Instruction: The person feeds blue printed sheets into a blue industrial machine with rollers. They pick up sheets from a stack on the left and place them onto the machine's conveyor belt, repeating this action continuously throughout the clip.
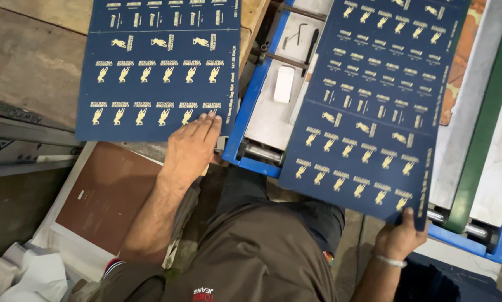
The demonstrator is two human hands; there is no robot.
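Observation:
Two dark blue printed sheets with rows of small gold figures are in view. My left hand lies flat, fingers together, on the near right corner of the left sheet, which rests on a wooden table. With its thumb on top, my right hand pinches the near corner of the right sheet. That sheet lies tilted over the blue-framed machine bed. A bracelet circles my right wrist.
On the machine's grey plate lie a small white block, a hex key and a dark pen-like tool. A green belt runs along the right. A brown sheet and crumpled white cloth lie lower left.

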